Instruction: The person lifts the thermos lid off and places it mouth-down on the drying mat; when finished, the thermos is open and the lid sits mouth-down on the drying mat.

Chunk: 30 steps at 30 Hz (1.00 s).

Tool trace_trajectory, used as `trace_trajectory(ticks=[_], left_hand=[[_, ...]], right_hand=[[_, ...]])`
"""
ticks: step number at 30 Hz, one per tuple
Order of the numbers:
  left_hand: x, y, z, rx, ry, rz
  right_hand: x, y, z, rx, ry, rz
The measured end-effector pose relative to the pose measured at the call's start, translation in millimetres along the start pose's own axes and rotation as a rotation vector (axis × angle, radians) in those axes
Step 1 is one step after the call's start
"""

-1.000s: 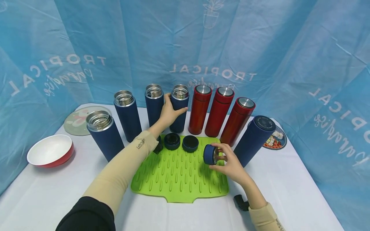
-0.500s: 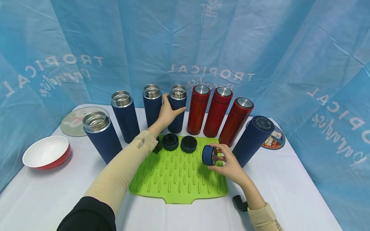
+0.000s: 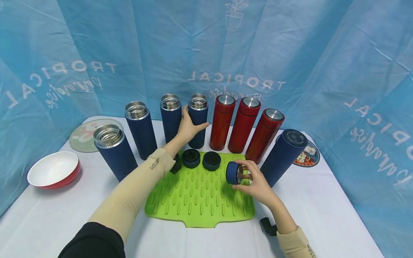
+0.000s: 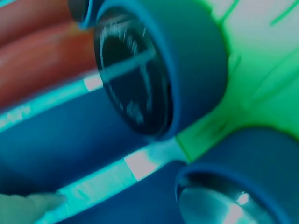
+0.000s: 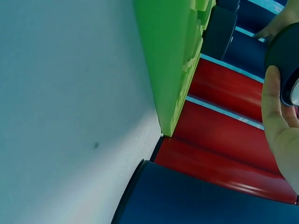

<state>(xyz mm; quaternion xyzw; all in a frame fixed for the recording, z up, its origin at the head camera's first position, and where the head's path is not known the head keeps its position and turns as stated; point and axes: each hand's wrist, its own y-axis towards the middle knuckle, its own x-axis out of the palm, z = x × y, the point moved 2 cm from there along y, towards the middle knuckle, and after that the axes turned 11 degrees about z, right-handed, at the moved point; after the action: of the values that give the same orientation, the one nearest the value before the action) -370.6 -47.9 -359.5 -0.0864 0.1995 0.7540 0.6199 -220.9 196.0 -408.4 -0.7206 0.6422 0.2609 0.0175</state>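
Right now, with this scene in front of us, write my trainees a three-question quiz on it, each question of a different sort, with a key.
1. Multiple choice: what is the right hand holding over the mat? a) a bowl b) a blue lid c) a plate
2. True or false: all three red bottles are capped.
3. Count: how many blue bottles show an open mouth?

Key: 1. b, pinched between thumb and fingers. 2. True; each has its silver-topped lid on. 3. Four, one of them in the left hand's grip.
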Motion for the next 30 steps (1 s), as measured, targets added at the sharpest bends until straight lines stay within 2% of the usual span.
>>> trace_trajectory(ticks=[5,8,13,17,21,25,30], left_hand=[[-3.6,-25.8,1.0,-0.044,-0.012,0.002],[-11.1,-44.6,0.5,-0.043,-0.036,-0.048],[-36.6,-70.6,-2.4,-0.008,-0.069,-0.156],[-60.9,-86.4,-6.7,0.032,-0.034,-0.182],[-78.1,-100.7,-14.5,0.079,0.092,-0.195],[-87.9,-116.9,-23.6,0.116,0.292,-0.208],[-96.6,-133.5,-36.3,0.084,0.509,-0.237]], right_hand=[[1.0,-0.7,-25.6,0.012,-0.047,0.001],[1.8,2.7,-18.5,0.015,-0.080,0.016],[1.1,11.9,-3.2,0.032,-0.150,0.057],[1.2,18.1,-3.5,0.055,-0.176,0.076],[2.4,23.0,-6.2,0.065,-0.208,0.082],[3.9,28.1,-7.7,0.077,-0.259,0.083],[7.4,35.2,-5.9,0.107,-0.315,0.057]])
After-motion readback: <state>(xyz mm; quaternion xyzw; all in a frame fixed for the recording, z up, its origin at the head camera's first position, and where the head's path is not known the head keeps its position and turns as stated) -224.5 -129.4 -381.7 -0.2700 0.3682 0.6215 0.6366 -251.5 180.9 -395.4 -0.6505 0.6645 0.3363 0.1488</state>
